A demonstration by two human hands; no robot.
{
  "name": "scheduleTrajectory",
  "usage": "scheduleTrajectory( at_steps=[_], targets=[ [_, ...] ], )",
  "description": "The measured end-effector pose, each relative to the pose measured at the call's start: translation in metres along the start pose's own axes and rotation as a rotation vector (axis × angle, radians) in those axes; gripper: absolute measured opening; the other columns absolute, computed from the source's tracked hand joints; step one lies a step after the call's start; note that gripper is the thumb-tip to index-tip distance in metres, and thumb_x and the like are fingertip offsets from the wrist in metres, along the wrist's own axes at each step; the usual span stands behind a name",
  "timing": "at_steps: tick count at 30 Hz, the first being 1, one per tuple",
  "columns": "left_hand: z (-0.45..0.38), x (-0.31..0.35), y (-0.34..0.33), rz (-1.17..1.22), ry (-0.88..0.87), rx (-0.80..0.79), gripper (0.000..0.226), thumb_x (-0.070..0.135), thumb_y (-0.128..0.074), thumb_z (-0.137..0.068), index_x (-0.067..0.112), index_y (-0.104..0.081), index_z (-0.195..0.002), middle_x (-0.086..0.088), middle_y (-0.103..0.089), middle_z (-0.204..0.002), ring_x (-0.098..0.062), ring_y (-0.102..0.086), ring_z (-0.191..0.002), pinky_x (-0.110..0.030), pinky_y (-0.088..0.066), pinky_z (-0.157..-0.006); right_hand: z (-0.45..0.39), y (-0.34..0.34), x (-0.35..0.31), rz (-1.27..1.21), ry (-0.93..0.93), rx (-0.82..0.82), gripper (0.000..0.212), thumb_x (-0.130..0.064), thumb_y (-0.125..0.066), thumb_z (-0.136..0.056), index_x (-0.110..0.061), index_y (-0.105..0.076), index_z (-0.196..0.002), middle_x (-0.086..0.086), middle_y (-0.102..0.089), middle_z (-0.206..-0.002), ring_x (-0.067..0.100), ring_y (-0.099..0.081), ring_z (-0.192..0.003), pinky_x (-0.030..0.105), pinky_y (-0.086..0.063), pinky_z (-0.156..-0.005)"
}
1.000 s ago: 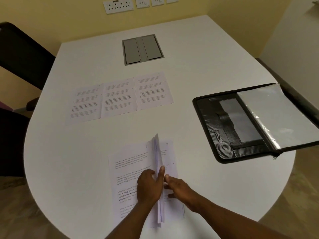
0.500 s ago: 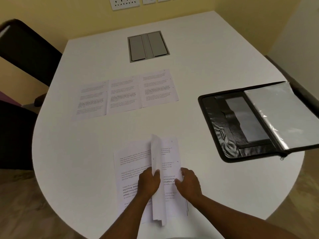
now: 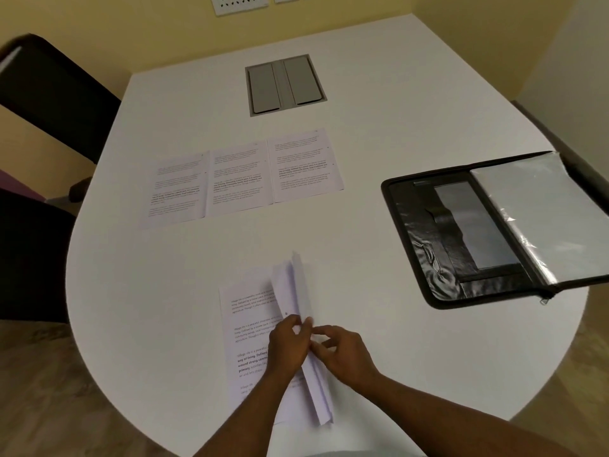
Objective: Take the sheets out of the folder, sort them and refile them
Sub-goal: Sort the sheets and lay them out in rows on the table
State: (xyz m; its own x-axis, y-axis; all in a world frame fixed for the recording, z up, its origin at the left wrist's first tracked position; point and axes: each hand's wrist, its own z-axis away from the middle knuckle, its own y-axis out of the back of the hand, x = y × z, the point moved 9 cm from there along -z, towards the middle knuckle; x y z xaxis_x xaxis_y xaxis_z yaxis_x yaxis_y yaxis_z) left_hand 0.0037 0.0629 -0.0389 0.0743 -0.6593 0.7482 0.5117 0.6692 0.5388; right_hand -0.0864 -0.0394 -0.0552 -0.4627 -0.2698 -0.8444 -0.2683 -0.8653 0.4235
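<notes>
**Desk holdings, sheet sorting under way**

Desk: white, rounded near edge, grey hatch set in its far middle.
Chair: black, at the desk's left.
Folder: black, zipped type, lying open at the right edge, clear sleeve on its right half.
Row: three printed sheets side by side, mid-desk, edges touching.
Stack: printed sheets at the near edge, some lifted on edge along the middle.
Left hand: fingers curled, gripping the lifted sheets.
Right hand: fingertips pinching the same sheets from the right.
Sockets: on the yellow wall beyond.
</notes>
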Motion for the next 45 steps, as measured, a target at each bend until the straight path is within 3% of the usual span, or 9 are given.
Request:
scheduleTrajectory(
  at_steps=[6, 12, 18, 28, 31, 33, 37, 41, 45],
  targets=[
    [-0.011, -0.019, 0.011, 0.055, 0.165, 0.116, 0.046, 0.036, -0.073, -0.082, 0.014, -0.039, -0.063, -0.003, -0.036, -0.061, -0.016, -0.04, -0.057, -0.025, -0.032, -0.052, -0.002, 0.002, 0.018, 0.015, -0.171, -0.058, 0.05, -0.056, -0.051, -0.092, -0.021, -0.059, -0.127, -0.005, -0.064, -0.124, 0.01, -0.063, -0.107, 0.015, -0.046, -0.087],
    [-0.015, -0.023, 0.013, 0.182, 0.209, 0.142, 0.049, 0.044, -0.058, -0.092, 0.015, -0.038, -0.057, 0.001, -0.039, -0.054, -0.014, -0.04, -0.054, -0.026, -0.032, -0.056, 0.004, 0.006, 0.053, -0.469, -0.539, 0.029, 0.047, -0.057, -0.05, -0.093, -0.013, -0.064, -0.098, 0.005, -0.071, -0.096, 0.021, -0.07, -0.087, 0.032, -0.06, -0.078],
    [-0.015, -0.025, 0.012, 0.173, 0.209, 0.151, 0.035, 0.032, -0.059, -0.094, 0.014, -0.047, -0.066, -0.002, -0.053, -0.067, -0.017, -0.05, -0.064, -0.025, -0.038, -0.057, 0.003, 0.021, 0.072, -0.418, -0.601, 0.13, 0.048, -0.049, -0.057, -0.093, -0.002, -0.065, -0.089, 0.014, -0.072, -0.09, 0.033, -0.07, -0.089, 0.044, -0.06, -0.079],
    [-0.009, -0.008, 0.013, 0.136, 0.114, 0.163, 0.025, 0.031, -0.053, -0.097, 0.016, -0.051, -0.077, 0.001, -0.057, -0.075, -0.011, -0.051, -0.064, -0.02, -0.037, -0.053, -0.002, 0.027, 0.08, -0.375, -0.6, 0.153, 0.022, -0.021, -0.073, -0.086, -0.007, -0.068, -0.069, 0.013, -0.074, -0.081, 0.037, -0.071, -0.084, 0.05, -0.059, -0.077],
    [-0.008, 0.006, 0.006, 0.153, 0.02, 0.066, 0.019, 0.037, -0.052, -0.096, 0.022, -0.057, -0.107, 0.006, -0.064, -0.106, -0.01, -0.059, -0.092, -0.02, -0.047, -0.073, -0.006, 0.036, 0.079, -0.34, -0.578, 0.18, 0.023, -0.024, -0.076, -0.084, -0.01, -0.066, -0.068, 0.008, -0.073, -0.079, 0.031, -0.07, -0.08, 0.045, -0.059, -0.077],
    [-0.006, 0.013, -0.004, 0.093, -0.014, -0.035, 0.057, 0.043, -0.049, -0.096, 0.033, -0.026, -0.147, 0.011, -0.057, -0.125, -0.006, -0.056, -0.107, -0.02, -0.044, -0.084, -0.009, 0.05, 0.076, -0.23, -0.545, 0.229, 0.022, -0.025, -0.075, -0.083, -0.013, -0.061, -0.071, 0.005, -0.07, -0.079, 0.025, -0.067, -0.078, 0.04, -0.057, -0.074],
    [-0.003, 0.008, -0.02, -0.071, -0.029, -0.113, 0.08, 0.052, -0.04, -0.096, 0.036, 0.018, -0.149, 0.002, -0.048, -0.144, -0.021, -0.052, -0.127, -0.034, -0.041, -0.104, -0.01, 0.07, 0.059, -0.042, -0.375, 0.357, 0.022, -0.021, -0.069, -0.088, -0.013, -0.053, -0.102, 0.001, -0.059, -0.092, 0.016, -0.057, -0.08, 0.024, -0.042, -0.067],
    [-0.005, -0.008, -0.022, -0.327, -0.092, -0.093, 0.075, 0.045, -0.054, -0.094, 0.024, -0.014, -0.153, 0.0, -0.031, -0.155, -0.018, -0.032, -0.141, -0.03, -0.028, -0.112, -0.003, 0.075, 0.026, 0.093, -0.065, 0.511, 0.022, -0.02, -0.06, -0.094, -0.015, -0.055, -0.116, -0.007, -0.053, -0.101, 0.012, -0.054, -0.09, 0.028, -0.047, -0.076],
    [-0.005, -0.028, -0.018, -0.643, -0.078, -0.039, 0.094, 0.072, -0.053, -0.079, 0.023, -0.018, -0.151, -0.003, -0.01, -0.161, -0.023, -0.012, -0.147, -0.039, -0.019, -0.118, -0.012, 0.044, 0.021, 0.148, -0.022, 0.272, 0.024, -0.022, -0.058, -0.096, -0.012, -0.062, -0.118, -0.003, -0.065, -0.097, 0.01, -0.061, -0.085, 0.019, -0.048, -0.077]
  ],
)
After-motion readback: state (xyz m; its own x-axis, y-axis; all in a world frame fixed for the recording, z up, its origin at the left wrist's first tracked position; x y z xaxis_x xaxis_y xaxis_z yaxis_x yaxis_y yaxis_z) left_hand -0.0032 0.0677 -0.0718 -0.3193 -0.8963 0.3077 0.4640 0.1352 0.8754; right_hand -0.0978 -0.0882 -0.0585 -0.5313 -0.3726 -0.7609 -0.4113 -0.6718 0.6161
